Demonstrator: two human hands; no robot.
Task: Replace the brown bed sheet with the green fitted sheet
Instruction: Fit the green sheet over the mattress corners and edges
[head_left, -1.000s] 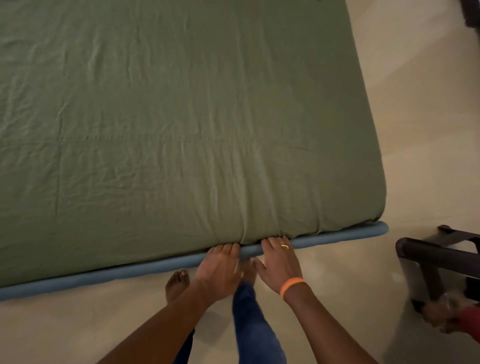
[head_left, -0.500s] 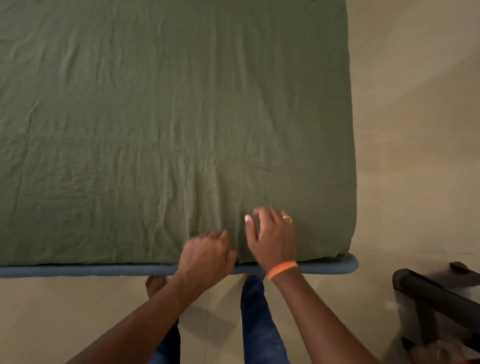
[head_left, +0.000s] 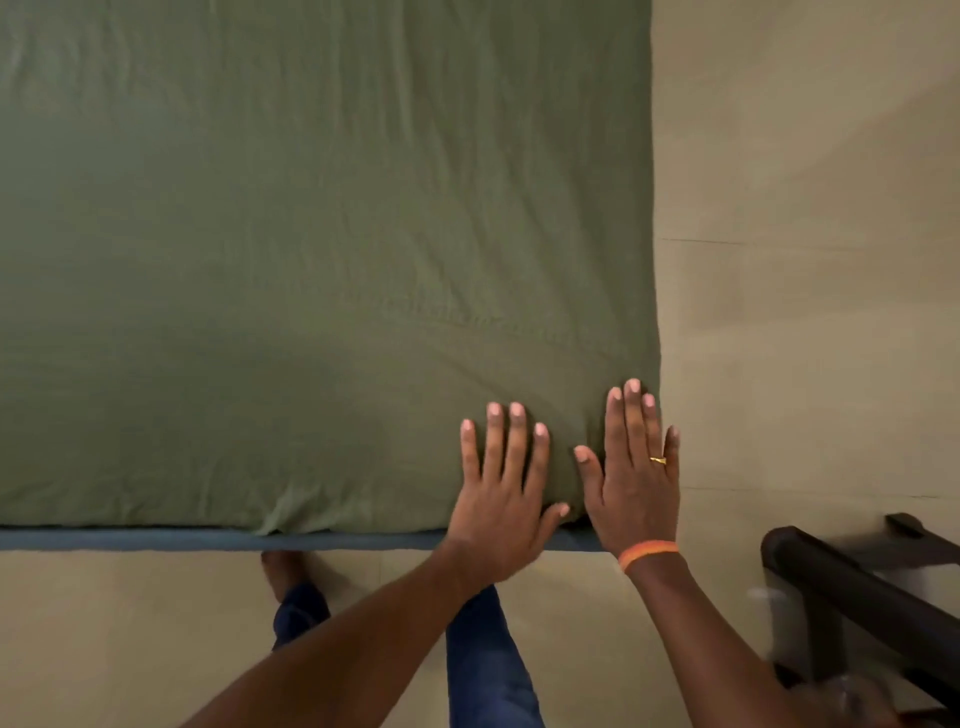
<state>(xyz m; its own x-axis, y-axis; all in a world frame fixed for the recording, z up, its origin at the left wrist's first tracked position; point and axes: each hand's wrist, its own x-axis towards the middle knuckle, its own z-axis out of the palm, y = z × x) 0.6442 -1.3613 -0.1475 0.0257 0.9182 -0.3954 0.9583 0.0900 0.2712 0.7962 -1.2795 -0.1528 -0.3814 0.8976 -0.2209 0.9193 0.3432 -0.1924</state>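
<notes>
Both hands flat on the near right corner of the green sheet.

The green sheet (head_left: 311, 234) covers the whole mattress, running from the near edge away to the far side, its long axis apparently pointing away from the person, though the far end is out of view. The left hand (head_left: 506, 493) and right hand (head_left: 636, 478) lie side by side, fingers straight and spread, palms pressing the cloth and gripping nothing. They likely sit there to smooth the wrinkles fanning from that corner and seat the fabric. A blue edge (head_left: 156, 539) shows beneath the sheet's near hem. No brown sheet is visible.
</notes>
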